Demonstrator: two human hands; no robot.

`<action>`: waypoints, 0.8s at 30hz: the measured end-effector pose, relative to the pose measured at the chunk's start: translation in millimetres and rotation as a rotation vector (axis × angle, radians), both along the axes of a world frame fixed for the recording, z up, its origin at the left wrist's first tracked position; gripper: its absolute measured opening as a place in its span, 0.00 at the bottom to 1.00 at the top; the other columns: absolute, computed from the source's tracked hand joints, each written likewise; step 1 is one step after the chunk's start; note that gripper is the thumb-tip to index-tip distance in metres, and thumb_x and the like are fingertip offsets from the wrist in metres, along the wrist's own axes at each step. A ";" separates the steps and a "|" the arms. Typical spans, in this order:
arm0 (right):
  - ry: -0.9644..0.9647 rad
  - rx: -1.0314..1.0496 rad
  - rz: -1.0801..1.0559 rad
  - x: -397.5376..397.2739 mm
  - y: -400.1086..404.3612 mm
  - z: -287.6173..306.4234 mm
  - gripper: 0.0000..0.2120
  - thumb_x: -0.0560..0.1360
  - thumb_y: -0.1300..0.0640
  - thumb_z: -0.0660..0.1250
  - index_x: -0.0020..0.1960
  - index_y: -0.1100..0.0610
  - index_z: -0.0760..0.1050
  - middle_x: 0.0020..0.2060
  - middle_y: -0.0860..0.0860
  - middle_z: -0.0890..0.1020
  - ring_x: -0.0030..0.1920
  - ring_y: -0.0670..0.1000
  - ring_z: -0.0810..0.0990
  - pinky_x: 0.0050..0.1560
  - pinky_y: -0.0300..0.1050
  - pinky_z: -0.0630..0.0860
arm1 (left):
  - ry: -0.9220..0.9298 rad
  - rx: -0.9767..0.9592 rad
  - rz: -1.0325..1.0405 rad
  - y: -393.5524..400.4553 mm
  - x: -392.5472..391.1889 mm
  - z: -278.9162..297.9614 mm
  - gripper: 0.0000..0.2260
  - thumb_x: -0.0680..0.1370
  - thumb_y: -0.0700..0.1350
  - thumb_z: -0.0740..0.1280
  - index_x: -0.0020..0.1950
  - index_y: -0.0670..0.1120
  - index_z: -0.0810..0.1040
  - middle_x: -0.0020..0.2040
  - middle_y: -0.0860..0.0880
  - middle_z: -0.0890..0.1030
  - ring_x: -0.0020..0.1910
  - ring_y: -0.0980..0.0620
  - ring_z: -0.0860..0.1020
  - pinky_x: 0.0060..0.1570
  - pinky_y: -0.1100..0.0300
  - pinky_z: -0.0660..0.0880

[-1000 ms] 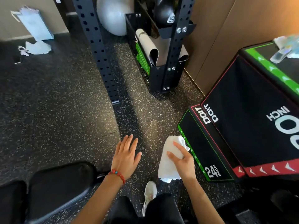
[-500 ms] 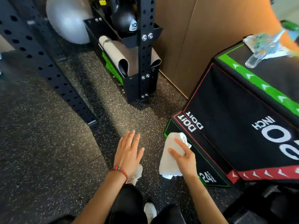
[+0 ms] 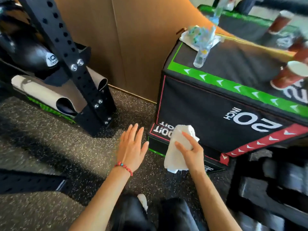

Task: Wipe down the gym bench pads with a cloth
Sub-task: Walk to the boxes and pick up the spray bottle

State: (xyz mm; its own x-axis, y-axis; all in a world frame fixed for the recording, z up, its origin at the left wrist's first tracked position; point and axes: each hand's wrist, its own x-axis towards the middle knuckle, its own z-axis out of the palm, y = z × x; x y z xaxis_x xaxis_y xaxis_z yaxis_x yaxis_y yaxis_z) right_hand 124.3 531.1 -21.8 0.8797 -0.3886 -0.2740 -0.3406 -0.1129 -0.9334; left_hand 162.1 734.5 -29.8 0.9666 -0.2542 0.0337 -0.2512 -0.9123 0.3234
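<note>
- I see my right hand (image 3: 191, 151) grasping a white cloth (image 3: 178, 147), fingers curled over its front and the thumb at its side, so the cloth hangs bunched below my palm.
- The cloth is in the air in front of the near left corner of a big black box (image 3: 216, 114), over the lower, flatter box (image 3: 166, 147) that the big one sits on.
- My left hand (image 3: 131, 147) is released, fingers straight and slightly spread, palm down above the floor (image 3: 50, 147), holding nothing. A red bead bracelet (image 3: 124, 167) circles that wrist.
- The two hands are near each other but apart, the cloth between them and to the right.
- The big box has a green strip with white arrows along its top front edge, a red strip along its lower edge, and "20 INCH" printed upside down on its front.
- On top of the box, near the back left corner, a clear bottle (image 3: 202, 52) lies tilted on something white; it is blurred. Paper cups (image 3: 288, 75) stand toward the right edge, also blurred.
- At the left a black post with holes (image 3: 71, 64) rises from the floor, with a rolled mat (image 3: 50, 94) in a holder behind its foot and a black ball marked "10" (image 3: 33, 55) above.
- I cannot make out any bench pad with certainty; the dark shapes at the lower right are too blurred.
</note>
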 end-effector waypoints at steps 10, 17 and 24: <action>-0.111 -0.043 -0.202 62.4 -64.2 36.9 0.17 0.68 0.53 0.74 0.50 0.34 0.76 0.43 0.38 0.78 0.40 0.30 0.75 0.34 0.24 0.71 | -0.099 -0.125 -0.161 -75.9 93.9 30.0 0.23 0.79 0.48 0.61 0.71 0.40 0.64 0.73 0.39 0.63 0.73 0.40 0.58 0.71 0.44 0.57; -0.228 -0.049 -0.221 119.5 -117.5 69.2 0.17 0.68 0.55 0.73 0.47 0.33 0.76 0.41 0.37 0.78 0.37 0.30 0.75 0.33 0.24 0.70 | -0.228 -0.202 -0.171 -133.4 155.9 59.7 0.21 0.77 0.44 0.65 0.67 0.37 0.70 0.69 0.35 0.68 0.69 0.36 0.64 0.66 0.41 0.63; -0.273 -0.043 -0.205 164.0 -154.0 82.7 0.17 0.69 0.57 0.73 0.47 0.35 0.76 0.42 0.38 0.79 0.38 0.31 0.75 0.36 0.24 0.71 | -0.270 -0.303 -0.135 -175.4 212.7 87.5 0.21 0.78 0.44 0.64 0.68 0.37 0.68 0.70 0.36 0.66 0.71 0.37 0.62 0.68 0.42 0.61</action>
State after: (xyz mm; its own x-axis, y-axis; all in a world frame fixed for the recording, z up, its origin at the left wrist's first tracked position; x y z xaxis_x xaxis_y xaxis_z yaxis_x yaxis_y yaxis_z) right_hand 288.3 377.1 60.9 0.8208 -0.5709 -0.0189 -0.0990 -0.1096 -0.9890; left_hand 374.8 559.1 57.7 0.8716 -0.3176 0.3734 -0.4742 -0.7391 0.4783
